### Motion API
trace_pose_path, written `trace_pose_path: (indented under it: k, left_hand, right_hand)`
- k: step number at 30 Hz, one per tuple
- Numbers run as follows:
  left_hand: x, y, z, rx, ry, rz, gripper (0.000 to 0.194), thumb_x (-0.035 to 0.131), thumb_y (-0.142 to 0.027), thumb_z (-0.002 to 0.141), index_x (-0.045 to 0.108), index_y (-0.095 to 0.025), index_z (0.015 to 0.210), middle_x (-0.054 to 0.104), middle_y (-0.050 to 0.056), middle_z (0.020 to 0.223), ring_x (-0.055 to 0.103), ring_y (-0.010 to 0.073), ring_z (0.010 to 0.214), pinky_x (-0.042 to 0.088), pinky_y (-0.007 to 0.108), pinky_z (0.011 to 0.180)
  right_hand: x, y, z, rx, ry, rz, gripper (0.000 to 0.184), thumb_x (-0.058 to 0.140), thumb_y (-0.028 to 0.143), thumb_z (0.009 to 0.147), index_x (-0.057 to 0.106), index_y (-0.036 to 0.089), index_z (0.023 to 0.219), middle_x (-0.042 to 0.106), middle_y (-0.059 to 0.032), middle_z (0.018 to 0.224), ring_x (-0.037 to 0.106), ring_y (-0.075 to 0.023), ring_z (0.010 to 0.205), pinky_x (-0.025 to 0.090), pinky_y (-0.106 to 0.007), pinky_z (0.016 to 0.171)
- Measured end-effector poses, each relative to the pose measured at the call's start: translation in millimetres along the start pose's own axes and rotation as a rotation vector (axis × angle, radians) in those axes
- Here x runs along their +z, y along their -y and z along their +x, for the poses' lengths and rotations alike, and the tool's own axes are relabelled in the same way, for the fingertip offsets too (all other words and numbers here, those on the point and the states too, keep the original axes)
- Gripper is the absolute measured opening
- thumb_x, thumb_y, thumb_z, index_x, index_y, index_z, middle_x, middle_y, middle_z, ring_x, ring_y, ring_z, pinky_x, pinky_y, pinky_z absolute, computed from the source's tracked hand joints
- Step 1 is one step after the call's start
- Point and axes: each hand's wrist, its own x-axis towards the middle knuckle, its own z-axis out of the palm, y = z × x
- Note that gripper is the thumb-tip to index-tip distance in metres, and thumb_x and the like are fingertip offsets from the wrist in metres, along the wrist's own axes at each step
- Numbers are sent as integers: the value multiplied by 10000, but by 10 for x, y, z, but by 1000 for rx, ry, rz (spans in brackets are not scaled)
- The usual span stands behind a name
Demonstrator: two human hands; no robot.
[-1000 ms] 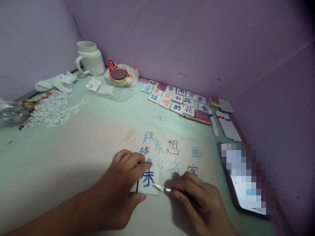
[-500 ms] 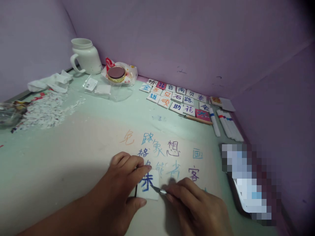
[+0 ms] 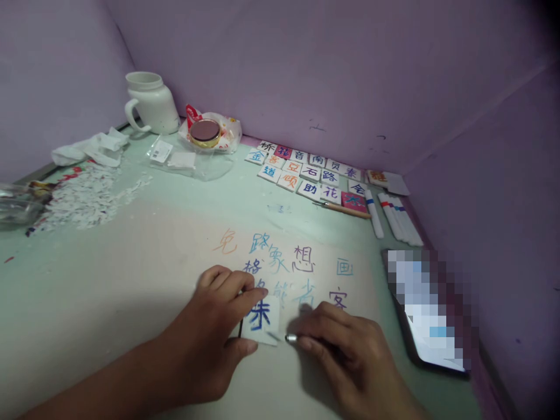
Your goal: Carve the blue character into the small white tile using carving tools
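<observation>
My left hand [image 3: 214, 326] pins a small white square tile [image 3: 261, 319] with a blue character flat on the pale green table [image 3: 131, 274], forefinger on its top edge and thumb at its lower left corner. My right hand [image 3: 350, 361] is closed round a thin craft knife [image 3: 284, 336] whose blade tip touches the tile's lower right edge. Faint coloured characters [image 3: 301, 259] are marked on the table surface just beyond both hands.
Rows of finished character tiles [image 3: 308, 175] lie at the back, with a wooden-handled tool [image 3: 345, 209] and white marker pens [image 3: 396, 217] beside them. A phone [image 3: 426, 309] lies at right. A white jug [image 3: 151, 105], a gold-rimmed tin [image 3: 205, 132], plastic bags and white scraps [image 3: 83, 198] sit at back left.
The knife tip has shifted along the tile's lower right edge, first in toward the character, then back down. My left hand keeps holding the tile in place.
</observation>
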Motion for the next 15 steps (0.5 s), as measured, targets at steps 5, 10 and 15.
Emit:
trace_pose_path:
  k: [5,10,15]
  left_hand:
    - [23,13,-22,-9,-13,25,505,570,-126,735,462,-232,1217,537,65,1110,495,269,1010,377,485,903]
    - [188,134,-118,-31,-151,86,437,526,-245,805,506,-292,1239,536,50,1172,488,288,1071,381,447,925]
    - [393,587,-246,51,-185,200,473,574,-386,719,565,-377,1192,584,24,1106,544,325,971,387,474,866]
  right_hand:
    - [125,21,-26,-43,-82,-201,224,507,131,849,689,216,948,670,-25,766,619,-131,562,433,-228,501]
    - [86,140,-41,12,20,-316,231,597,152,699,696,228,893,652,-1,712,576,-144,516,396,-254,474]
    - [-24,131,-41,203,117,-13,104,667,225,813,719,286,881,701,73,831,641,-90,766,474,-186,779]
